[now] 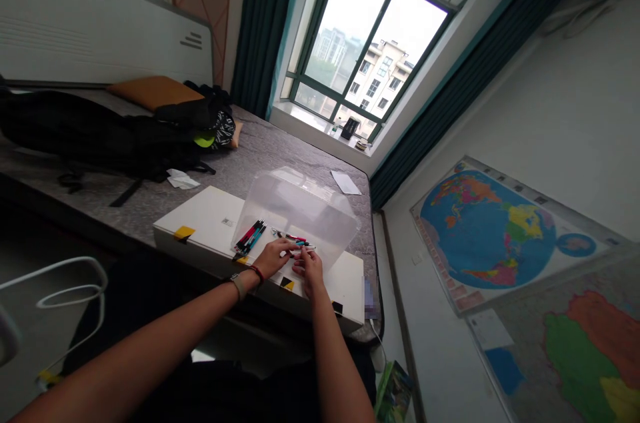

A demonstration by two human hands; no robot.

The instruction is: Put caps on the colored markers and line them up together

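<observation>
Red bracelet (259,274), beige-strapped watch (238,285)

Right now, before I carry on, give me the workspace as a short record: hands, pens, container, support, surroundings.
Left hand: fingertips at the loose pens; grip unclear
Right hand: fingertips close to the left's; grip unclear
Pen cluster: black, red and blue, left of the hands
Clear plastic container: over the white box
Surroundings: grey mattress, white sheet, crumpled paper

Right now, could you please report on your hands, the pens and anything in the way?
Left hand, right hand close together at pens, grip unclear. Pen pile to their left. Clear plastic box close by, nothing seen blocking.
</observation>
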